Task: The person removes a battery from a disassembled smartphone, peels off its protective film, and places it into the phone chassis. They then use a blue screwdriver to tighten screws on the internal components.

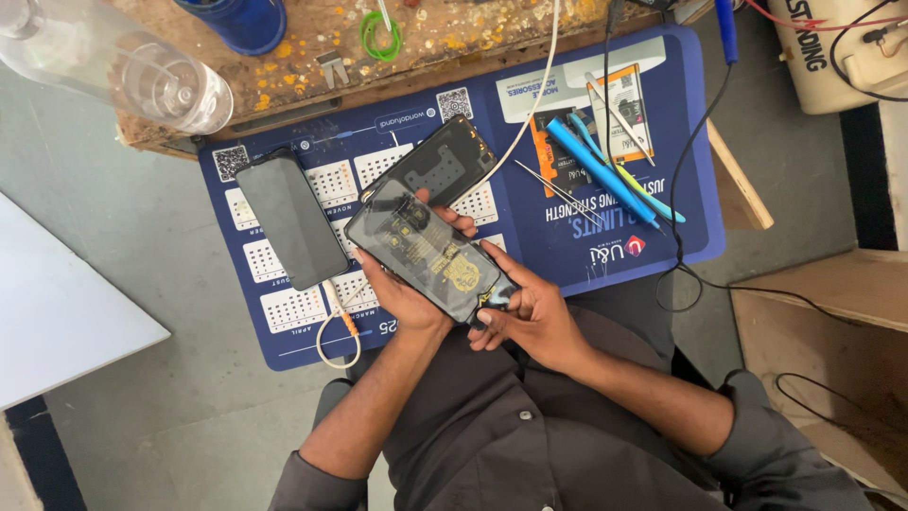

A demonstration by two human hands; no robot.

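Two hands on opened phone (430,251) — left hand (402,293) fingers clamped beneath, right hand (530,317) fingers pinching lower corner.

Opened phone (430,254) over mat (605,255), tweezers (558,194) right, slab phone (291,220) left

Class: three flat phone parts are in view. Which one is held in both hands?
The opened phone with yellowish internals, gripped by left hand and right hand; the others lie on the mat.
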